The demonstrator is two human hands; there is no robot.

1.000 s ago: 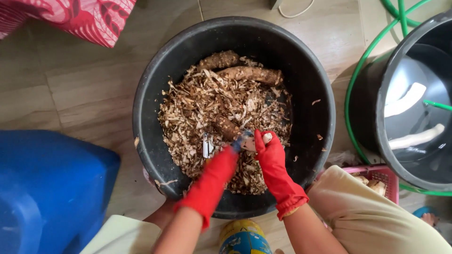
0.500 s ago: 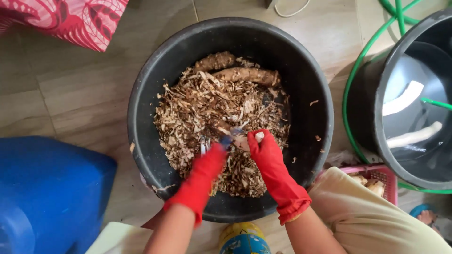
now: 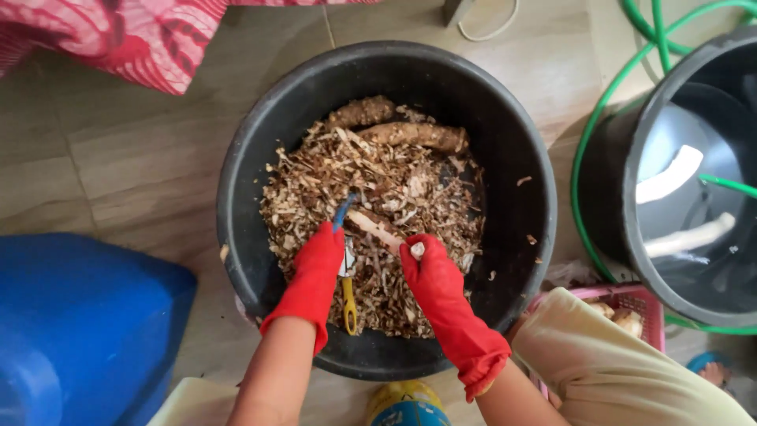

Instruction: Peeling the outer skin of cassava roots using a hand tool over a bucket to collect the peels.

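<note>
Right hand [image 3: 430, 272]: red rubber glove, fist clenched around the near end of a root [image 3: 377, 229], pale cut end poking out by the thumb.
Left hand [image 3: 319, 264]: red glove, closed on a peeler [image 3: 345, 264]; blue end sticks out above the fist, yellow handle hangs below it.
Root vs grip: root runs up and left from the right fist, toward the peeler's blue end; the two meet just above the left hand, contact point too small to confirm.
Root look: thin, long, mostly pale and stripped, some brown skin left on the far part.
Root place: over the middle of the black tub [image 3: 505, 126], just above the peelings [image 3: 315, 189].
Peelings: brown and tan shreds, cover the tub floor.
Unpeeled roots [image 3: 414, 134]: two, brown, rough, lying at the far side of the tub.
Right of tub: dark bucket [image 3: 623, 205] with water and white peeled pieces, green hose [image 3: 599, 110] looped round it.
Left of tub: blue container [image 3: 79, 331], near side.
Far left of tub: red patterned cloth [image 3: 134, 39].
</note>
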